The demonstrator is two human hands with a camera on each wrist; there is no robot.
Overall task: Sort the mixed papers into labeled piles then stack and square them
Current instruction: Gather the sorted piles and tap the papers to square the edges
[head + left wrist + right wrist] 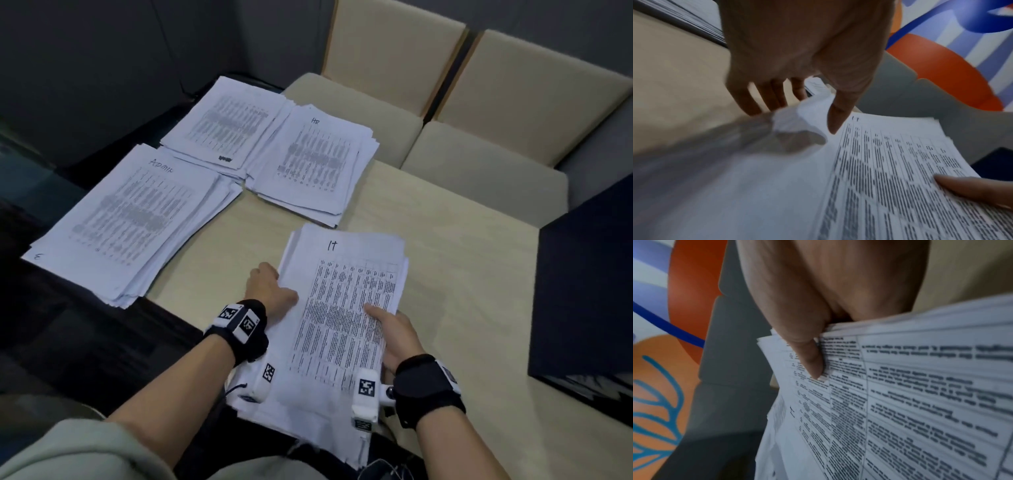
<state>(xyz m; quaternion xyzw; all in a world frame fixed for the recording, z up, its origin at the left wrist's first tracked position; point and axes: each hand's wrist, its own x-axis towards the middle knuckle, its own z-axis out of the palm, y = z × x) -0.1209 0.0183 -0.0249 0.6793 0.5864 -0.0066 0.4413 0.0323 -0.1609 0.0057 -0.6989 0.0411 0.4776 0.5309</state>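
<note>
The stack of printed sheets marked "It" [342,308] lies tilted at the near table edge, its lower end hanging over my lap. My left hand [272,291] holds its left edge, thumb [835,116] on top and fingers [756,100] going down beside and under the sheets. My right hand [394,334] grips the right edge, thumb [813,363] pressed on the top sheet and its fingers hidden below. Further back lie the "Admin" pile [130,219], the "HR" pile [315,161] and a third pile [226,126] with a dark mark.
The light wooden table [462,274] has bare surface right of the stack. A dark box [582,301] stands at its right edge. Two beige chairs [376,113] [496,164] are pushed against the far side. The Admin pile overhangs the table's left edge.
</note>
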